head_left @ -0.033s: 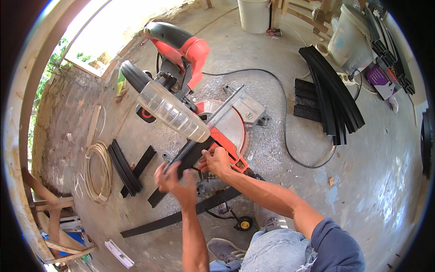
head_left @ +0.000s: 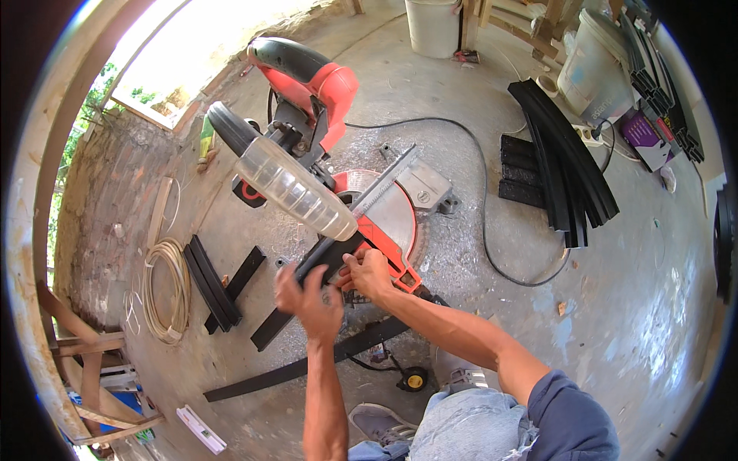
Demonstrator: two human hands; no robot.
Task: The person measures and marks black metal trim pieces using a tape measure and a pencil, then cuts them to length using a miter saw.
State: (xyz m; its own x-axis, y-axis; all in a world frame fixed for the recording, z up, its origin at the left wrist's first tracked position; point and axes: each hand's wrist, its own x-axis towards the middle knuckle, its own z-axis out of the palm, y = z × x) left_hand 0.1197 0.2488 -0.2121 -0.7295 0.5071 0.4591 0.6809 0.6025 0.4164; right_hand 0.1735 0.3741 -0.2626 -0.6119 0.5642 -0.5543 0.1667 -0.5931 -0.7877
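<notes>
A red and black mitre saw [head_left: 336, 96] stands on the floor in front of me, its head raised and tilted left, with a clear ribbed blade guard [head_left: 301, 192]. A black channel-shaped profile [head_left: 265, 332] lies across the left side of its base, one end under the guard by the red insert plate [head_left: 383, 241]. My right hand [head_left: 370, 274] is closed on the profile near that plate, fingertips on its edge. Over the profile, to the left, my left hand [head_left: 314, 304] has its thumb and fingers apart. It appears to hold nothing; whether it touches the profile, I cannot tell.
A long black strip [head_left: 307, 367] and a tape measure [head_left: 413, 378] lie near my feet. Short black pieces [head_left: 207, 280] and a coiled hose [head_left: 167, 292] are at left. More black profiles [head_left: 565, 154] lie at right, beyond a black power cable [head_left: 483, 192]. Buckets [head_left: 433, 29] stand behind.
My left hand has shifted slightly to the right along the profile, and its fingers show more plainly apart. My right hand stays on the profile.
</notes>
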